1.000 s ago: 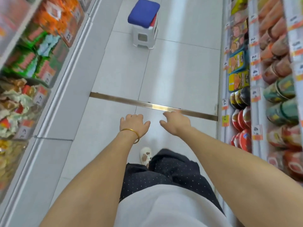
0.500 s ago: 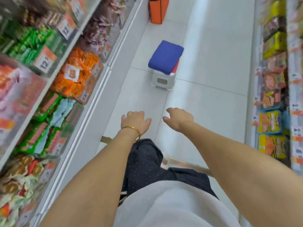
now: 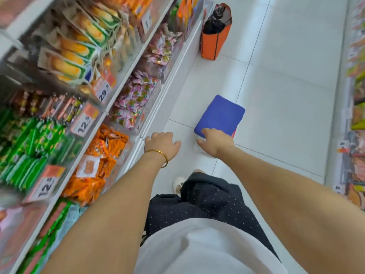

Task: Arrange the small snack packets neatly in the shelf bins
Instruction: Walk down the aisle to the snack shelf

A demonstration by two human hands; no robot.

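White glossy floor tiles run up the middle of a shop aisle below us. On our left a tall white shelving unit fills that side, lined with clear plastic shelf bins; on our right a second rack of packaged goods shows only as a blurred strip. Our bare forearms reach forward over a white shirt and dark dotted trousers. The small snack packets lie in the left-hand bins: yellow-and-green packs on an upper row, green packets on the middle row, orange packets heaped in a bottom bin just left of our left wrist, and pink wrapped sweets in the bin beyond. Farther up the aisle an orange fabric bag with something black inside stands on the floor against the unit's base; nearer, a low stool with a blue cushion stands on the tiles. Our left hand hangs palm down near the shelf base, fingers loosely curled, holding nothing. Our right hand is also palm down, fingers loosely bent and thumb out, empty as far as we can see; it overlaps the stool's near edge, and we cannot tell whether it touches. A thin gold bangle circles the left wrist, a pale shoe toe shows below it, and orange-and-white price tags reading 12 and 29 hang on the bin fronts
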